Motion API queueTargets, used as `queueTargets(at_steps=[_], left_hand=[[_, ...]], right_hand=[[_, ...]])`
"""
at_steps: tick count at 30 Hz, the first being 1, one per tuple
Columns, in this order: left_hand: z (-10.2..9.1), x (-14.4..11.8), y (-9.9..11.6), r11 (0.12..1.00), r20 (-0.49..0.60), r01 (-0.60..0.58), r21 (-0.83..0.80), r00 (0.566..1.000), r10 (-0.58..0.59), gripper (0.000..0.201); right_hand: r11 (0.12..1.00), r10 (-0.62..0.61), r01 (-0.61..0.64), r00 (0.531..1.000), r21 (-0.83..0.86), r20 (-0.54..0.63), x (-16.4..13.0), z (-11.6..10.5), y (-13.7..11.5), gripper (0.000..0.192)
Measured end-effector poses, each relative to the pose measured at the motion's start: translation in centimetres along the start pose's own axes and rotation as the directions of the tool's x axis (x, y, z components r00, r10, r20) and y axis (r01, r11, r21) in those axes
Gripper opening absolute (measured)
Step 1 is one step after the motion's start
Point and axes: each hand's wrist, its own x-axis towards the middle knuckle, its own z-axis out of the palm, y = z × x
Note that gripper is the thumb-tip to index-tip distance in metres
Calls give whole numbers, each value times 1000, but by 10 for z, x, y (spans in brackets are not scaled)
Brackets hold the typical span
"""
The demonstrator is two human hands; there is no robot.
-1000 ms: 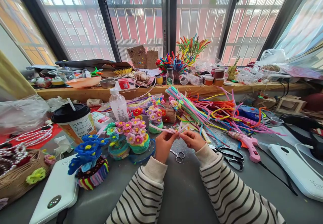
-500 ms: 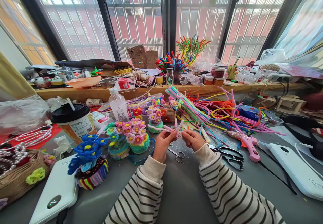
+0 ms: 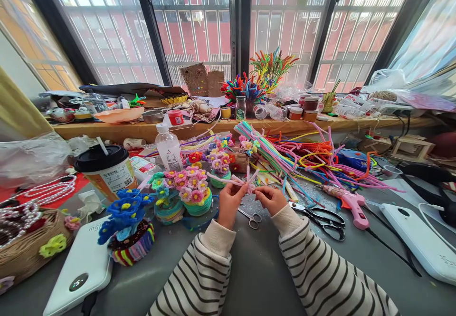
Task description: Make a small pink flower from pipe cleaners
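Observation:
My left hand point(image 3: 229, 203) and my right hand point(image 3: 271, 198) meet over the grey table, both pinching pale pink pipe cleaners point(image 3: 245, 179) whose loose ends fan up and to the left between the fingertips. Small silver scissors point(image 3: 252, 218) lie on the table just below my hands. A pot of pink pipe-cleaner flowers on a green coil point(image 3: 192, 190) stands just left of my left hand. A blue flower pot with a striped base point(image 3: 126, 225) stands further left. Both sleeves are striped black and cream.
A heap of coloured pipe cleaners point(image 3: 302, 157) lies behind my hands. A pink glue gun point(image 3: 351, 204) and black scissors point(image 3: 326, 221) lie to the right, beside a white box point(image 3: 420, 240). A lidded cup point(image 3: 107, 168), a bottle point(image 3: 169, 149) and a white device point(image 3: 80, 268) are on the left.
The pink pipe cleaners have been turned between my fingers, so their free ends now stand more upright. Both hands stay nearly in place.

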Motion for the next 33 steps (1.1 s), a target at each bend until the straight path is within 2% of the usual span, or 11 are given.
queueTargets(at_steps=[6, 10, 13, 16, 22, 26, 29, 31, 33], left_hand=[[1, -1, 1, 998, 50, 67, -7, 997, -66, 22], [2, -1, 2, 991, 51, 88, -97, 995, -83, 21], [2, 0, 0, 971, 50, 151, -186, 988, -144, 22], [2, -1, -1, 959, 105, 218, -183, 974, -202, 25], [3, -1, 0, 977, 161, 191, -99, 971, -174, 30], [3, 0, 3, 951, 119, 250, -181, 966, -231, 30], [4, -2, 4, 922, 203, 312, -231, 942, -268, 29], [4, -3, 4, 923, 217, 307, -233, 941, -258, 27], [3, -4, 3, 932, 169, 267, -246, 958, -230, 23]], right_hand=[[995, -71, 69, 997, -69, -36, 0, -3, -5, 27], [987, -120, 114, 992, -111, -44, 0, -4, -6, 26], [992, -109, 102, 989, -79, -103, 0, -4, -6, 29], [995, -94, 88, 987, -50, -132, 1, -4, -7, 31], [998, -25, 35, 983, 54, -184, 1, -4, -7, 29], [990, -5, 36, 976, 140, -218, -1, -3, -10, 28], [978, -15, 63, 972, 200, -236, -2, -1, -13, 28], [969, -19, 76, 972, 235, -235, -3, 0, -15, 27], [960, -18, 79, 975, 269, -222, -3, 1, -15, 26]])
